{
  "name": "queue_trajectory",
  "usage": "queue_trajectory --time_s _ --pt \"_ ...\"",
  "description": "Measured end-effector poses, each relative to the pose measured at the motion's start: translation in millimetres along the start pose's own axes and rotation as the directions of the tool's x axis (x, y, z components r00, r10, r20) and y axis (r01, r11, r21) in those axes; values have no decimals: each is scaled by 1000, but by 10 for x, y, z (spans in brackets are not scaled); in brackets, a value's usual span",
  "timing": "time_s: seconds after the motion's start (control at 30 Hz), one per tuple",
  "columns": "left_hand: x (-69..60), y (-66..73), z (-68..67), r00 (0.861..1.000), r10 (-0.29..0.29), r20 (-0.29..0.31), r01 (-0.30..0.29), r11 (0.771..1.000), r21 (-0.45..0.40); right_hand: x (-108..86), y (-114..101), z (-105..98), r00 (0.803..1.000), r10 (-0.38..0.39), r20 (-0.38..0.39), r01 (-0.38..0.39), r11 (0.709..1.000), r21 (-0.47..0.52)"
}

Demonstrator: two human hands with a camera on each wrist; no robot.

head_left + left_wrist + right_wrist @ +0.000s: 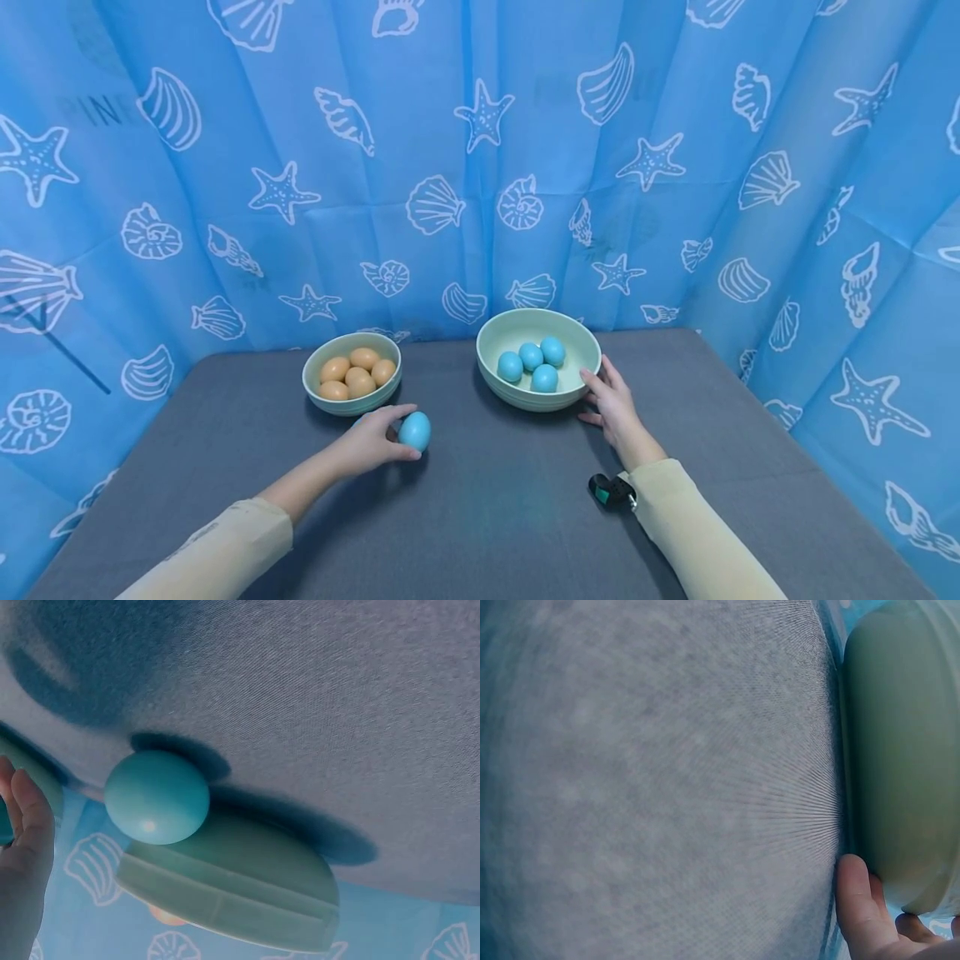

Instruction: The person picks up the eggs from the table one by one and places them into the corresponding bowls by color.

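My left hand [372, 440] pinches a blue egg [415, 432] between thumb and fingers, above the table in front of the small bowl. In the left wrist view, part of this hand [28, 847] shows at the left edge. A second blue egg [156, 796] lies on the table close to the small pale green bowl [247, 889]; in the head view the left hand mostly hides it. At the larger pale green bowl [536, 402], my right hand [618, 408] grips the right side of the rim. Several blue eggs [544, 378] lie inside that bowl.
The small bowl [352, 407] at the back left holds several brown eggs [360, 382]. A grey cloth [495, 508] covers the table. Behind it hangs a blue curtain [480, 208] with white shell prints. A small black device [611, 492] sits at the right wrist.
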State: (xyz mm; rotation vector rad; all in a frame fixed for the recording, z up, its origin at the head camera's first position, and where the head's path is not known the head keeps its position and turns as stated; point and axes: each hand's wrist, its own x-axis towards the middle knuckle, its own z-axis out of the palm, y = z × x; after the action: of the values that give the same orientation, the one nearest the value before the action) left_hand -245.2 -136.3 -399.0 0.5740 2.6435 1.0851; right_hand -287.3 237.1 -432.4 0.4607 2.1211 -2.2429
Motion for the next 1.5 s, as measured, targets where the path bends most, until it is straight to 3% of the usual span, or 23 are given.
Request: queue_trajectory --time_s 0.2,0.6,1.5 --pt "40 65 -5 1000 -16 -27 15 999 -31 -5 -16 1 1000 2 1 -2 1000 2" --pt "147 212 -23 999 -44 -19 42 995 -85 -8 -20 0 1000 12 0 -12 1000 4" --pt "362 424 103 995 -91 -50 82 985 -154 -17 -5 5 1000 21 -7 -21 1000 11"
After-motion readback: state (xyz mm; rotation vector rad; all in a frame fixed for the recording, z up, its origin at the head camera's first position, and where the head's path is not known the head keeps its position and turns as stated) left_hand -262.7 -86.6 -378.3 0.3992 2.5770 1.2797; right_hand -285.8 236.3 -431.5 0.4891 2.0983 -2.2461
